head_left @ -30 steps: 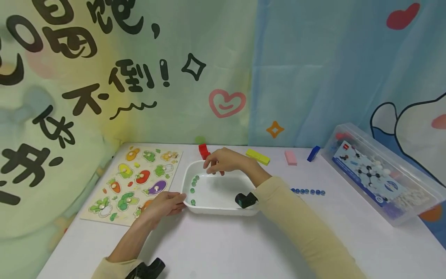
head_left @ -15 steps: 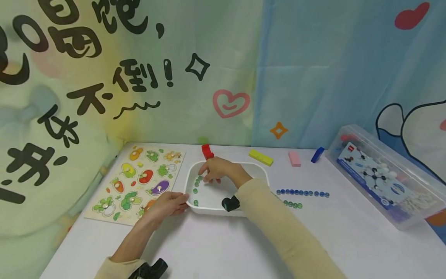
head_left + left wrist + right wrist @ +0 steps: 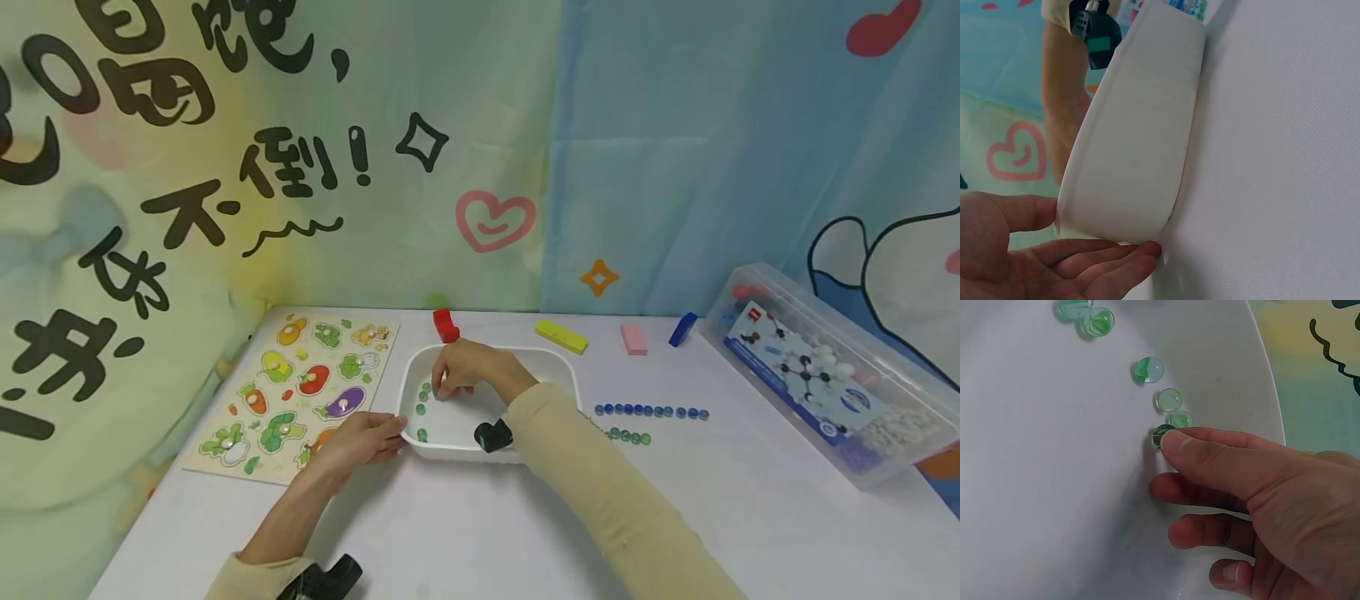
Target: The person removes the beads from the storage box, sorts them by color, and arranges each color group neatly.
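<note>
A white tray [image 3: 558, 360] stands mid-table with several green marbles [image 3: 422, 409] along its left inside wall. My left hand [image 3: 362, 440] holds the tray's near left corner; in the left wrist view the tray wall [image 3: 1141, 137] sits between the thumb and fingers of that hand [image 3: 1107, 240]. My right hand [image 3: 467, 368] reaches down into the tray. In the right wrist view my right hand [image 3: 1163, 462] has one fingertip on a green marble [image 3: 1159, 434] lying on the tray floor [image 3: 1054, 462]; the other fingers curl below it, apart from the marble.
A vegetable peg puzzle [image 3: 300, 383] lies left of the tray. Red [image 3: 446, 325], yellow [image 3: 561, 337], pink [image 3: 633, 339] and blue [image 3: 682, 329] blocks line the back. Rows of blue marbles [image 3: 651, 412] and green marbles [image 3: 628, 437] lie right of the tray. A clear box [image 3: 825, 375] sits far right.
My right hand dropped from above the tray's far rim into the tray, onto the marbles at its left side. The left hand stayed on the corner.
</note>
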Demonstrator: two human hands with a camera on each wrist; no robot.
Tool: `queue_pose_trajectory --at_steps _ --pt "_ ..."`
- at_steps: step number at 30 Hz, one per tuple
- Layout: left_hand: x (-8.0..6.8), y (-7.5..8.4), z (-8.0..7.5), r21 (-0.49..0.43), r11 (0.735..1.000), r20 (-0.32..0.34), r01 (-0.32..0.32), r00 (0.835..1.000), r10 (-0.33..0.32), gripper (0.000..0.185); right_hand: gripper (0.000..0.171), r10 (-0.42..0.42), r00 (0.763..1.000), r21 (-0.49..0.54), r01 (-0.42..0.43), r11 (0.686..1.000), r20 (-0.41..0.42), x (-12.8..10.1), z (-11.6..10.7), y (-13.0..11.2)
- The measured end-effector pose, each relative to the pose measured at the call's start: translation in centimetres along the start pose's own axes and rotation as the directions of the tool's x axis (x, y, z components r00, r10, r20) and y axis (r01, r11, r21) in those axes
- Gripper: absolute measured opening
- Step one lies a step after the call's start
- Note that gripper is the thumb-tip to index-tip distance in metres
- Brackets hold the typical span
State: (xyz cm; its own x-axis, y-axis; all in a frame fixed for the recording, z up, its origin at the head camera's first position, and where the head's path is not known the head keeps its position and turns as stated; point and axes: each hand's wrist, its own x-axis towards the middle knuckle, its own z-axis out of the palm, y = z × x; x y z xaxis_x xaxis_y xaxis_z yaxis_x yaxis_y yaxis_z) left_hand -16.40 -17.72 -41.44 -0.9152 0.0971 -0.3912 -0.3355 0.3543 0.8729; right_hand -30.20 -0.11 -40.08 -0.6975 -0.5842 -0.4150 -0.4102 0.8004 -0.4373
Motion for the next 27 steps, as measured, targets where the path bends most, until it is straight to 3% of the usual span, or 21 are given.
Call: queue_pose_trajectory --at_steps 7,12,21,27 --pt "0.0 0.0 0.0 -0.012 1.0 0.013 -0.02 1.0 0.02 0.041 0.009 -0.078 0.997 0.008 0.078 0.997 -0.015 -1.2 -1.1 0.3" --pt "0.0 -0.1 0.1 -0.023 1.0 -0.009 -0.019 1.0 0.019 0.04 0.012 -0.157 0.987 0.0 0.157 0.988 -0.035 -3.5 -3.3 1.5" --pt "0.0 -0.1 0.4 -0.005 1.0 -0.019 -0.02 1.0 0.019 0.041 0.019 -0.211 0.972 0.041 0.217 0.975 -0.104 -11.4 -7.1 6.8" --pt "-0.2 -0.1 0.2 -0.003 1.0 -0.035 -0.008 0.999 0.008 0.04 0.023 -0.119 0.978 0.076 0.133 0.988 -0.169 -17.2 -6.7 11.9"
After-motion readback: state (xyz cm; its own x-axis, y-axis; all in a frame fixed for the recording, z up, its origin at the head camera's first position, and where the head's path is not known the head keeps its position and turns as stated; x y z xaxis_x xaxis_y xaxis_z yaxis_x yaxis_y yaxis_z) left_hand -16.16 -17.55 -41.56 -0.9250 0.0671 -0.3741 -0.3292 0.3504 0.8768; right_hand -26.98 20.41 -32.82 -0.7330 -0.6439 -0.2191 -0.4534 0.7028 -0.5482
